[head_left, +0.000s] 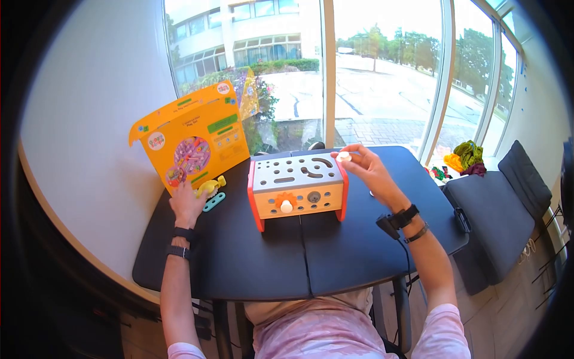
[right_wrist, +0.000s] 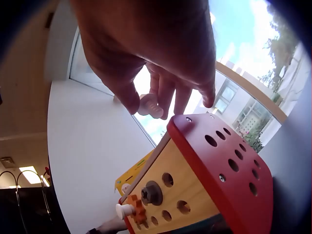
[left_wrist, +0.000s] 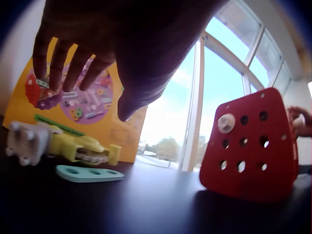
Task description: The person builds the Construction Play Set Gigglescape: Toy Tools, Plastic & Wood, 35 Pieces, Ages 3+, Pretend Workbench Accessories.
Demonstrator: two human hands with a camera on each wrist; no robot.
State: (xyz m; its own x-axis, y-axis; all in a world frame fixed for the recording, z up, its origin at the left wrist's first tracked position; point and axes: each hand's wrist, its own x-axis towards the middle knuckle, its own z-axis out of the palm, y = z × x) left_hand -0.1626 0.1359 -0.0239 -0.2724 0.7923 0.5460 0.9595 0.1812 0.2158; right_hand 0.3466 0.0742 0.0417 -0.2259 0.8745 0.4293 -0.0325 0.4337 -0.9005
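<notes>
My right hand [head_left: 369, 173] pinches a white toy screw [right_wrist: 151, 107] between thumb and fingers, just above the right end of a toy workbench [head_left: 299, 173]. The bench has a grey holed top, a wooden front and red end panels. On its front sit an orange gear [right_wrist: 139, 209] with a white screw [right_wrist: 124, 210] through it, and a grey bolt [right_wrist: 152, 193]. Another white screw [left_wrist: 226, 123] shows in the left red panel. My left hand [head_left: 187, 206] holds nothing, its fingers extended above yellow toy pieces [left_wrist: 78, 147], a whitish piece [left_wrist: 28, 143] and a teal holed strip [left_wrist: 90, 174].
An orange-yellow toy box [head_left: 230, 143] stands upright at the back left, behind the loose pieces. The black table [head_left: 251, 263] has a seam across its middle. Large windows rise behind it, and a grey chair [head_left: 490, 209] stands at the right.
</notes>
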